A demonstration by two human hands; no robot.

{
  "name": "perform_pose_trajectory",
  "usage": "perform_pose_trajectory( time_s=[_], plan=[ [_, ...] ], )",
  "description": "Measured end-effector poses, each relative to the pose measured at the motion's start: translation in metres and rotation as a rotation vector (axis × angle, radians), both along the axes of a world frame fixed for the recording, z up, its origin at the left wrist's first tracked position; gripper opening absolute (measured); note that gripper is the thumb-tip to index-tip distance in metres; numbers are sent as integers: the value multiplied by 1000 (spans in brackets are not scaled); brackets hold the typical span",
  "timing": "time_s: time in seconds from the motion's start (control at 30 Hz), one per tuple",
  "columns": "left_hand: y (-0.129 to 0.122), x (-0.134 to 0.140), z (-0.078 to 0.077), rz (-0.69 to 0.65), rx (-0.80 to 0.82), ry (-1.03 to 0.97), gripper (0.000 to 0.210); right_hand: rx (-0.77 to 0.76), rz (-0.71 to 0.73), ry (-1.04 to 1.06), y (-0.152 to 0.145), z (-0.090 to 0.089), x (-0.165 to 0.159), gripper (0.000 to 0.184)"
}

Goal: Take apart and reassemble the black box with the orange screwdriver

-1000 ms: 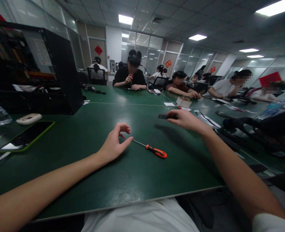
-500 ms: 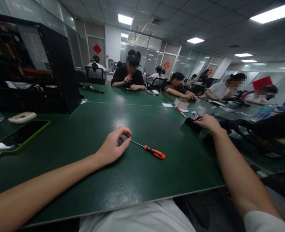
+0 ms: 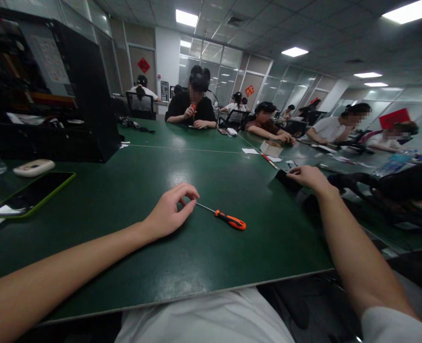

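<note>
My left hand (image 3: pixel 171 209) rests on the green table with its fingers loosely curled. A small gap shows between thumb and forefinger. At those fingertips ends the visible shaft of a screwdriver (image 3: pixel 230 220) with an orange and black handle, lying on the table. Its tip is hidden by the hand. My right hand (image 3: pixel 309 177) reaches out to the right, its thumb and fingers closed on the edge of a dark, box-like object (image 3: pixel 286 180). The inside of that object cannot be made out.
An open computer case (image 3: pixel 85 100) stands at left, near a phone (image 3: pixel 35 193) and a pale oval object (image 3: pixel 34 167). A small cardboard box (image 3: pixel 271 148) sits beyond my right hand. Black straps or cables (image 3: pixel 354 181) lie at right. Several people sit around the tables.
The view has shifted slightly. Both hands keep nearly the same pose, and the screwdriver stays in place on the table.
</note>
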State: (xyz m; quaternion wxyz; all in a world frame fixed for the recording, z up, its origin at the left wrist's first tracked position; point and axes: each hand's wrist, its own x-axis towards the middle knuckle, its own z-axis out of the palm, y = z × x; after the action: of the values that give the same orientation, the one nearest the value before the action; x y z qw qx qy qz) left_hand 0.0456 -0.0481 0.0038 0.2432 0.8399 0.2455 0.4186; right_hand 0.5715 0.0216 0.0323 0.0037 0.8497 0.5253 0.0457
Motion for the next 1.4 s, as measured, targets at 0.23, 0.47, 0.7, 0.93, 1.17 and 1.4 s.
perform_pose_trajectory(
  time_s=[0.23, 0.47, 0.7, 0.93, 1.17, 1.4],
  plan=[
    [1, -1, -1, -23, 22, 21, 12, -53, 50, -52, 5, 0, -9, 37],
    [-1, -1, -1, -49, 71, 26, 14, -85, 52, -78, 10, -2, -15, 39],
    [-2, -1, 0, -46, 67, 42, 15, -140, 49, -85, 14, -3, -12, 38],
    [-2, 0, 1, -39, 76, 55, 16, -187, 89, -112, 19, -2, -13, 39],
    [-1, 0, 0, -47, 70, 57, 16, -106, 50, -156, 26, -15, -23, 48],
    [-3, 0, 1, -55, 66, 70, 17, -55, 38, -203, 24, -27, -28, 45]
  ],
)
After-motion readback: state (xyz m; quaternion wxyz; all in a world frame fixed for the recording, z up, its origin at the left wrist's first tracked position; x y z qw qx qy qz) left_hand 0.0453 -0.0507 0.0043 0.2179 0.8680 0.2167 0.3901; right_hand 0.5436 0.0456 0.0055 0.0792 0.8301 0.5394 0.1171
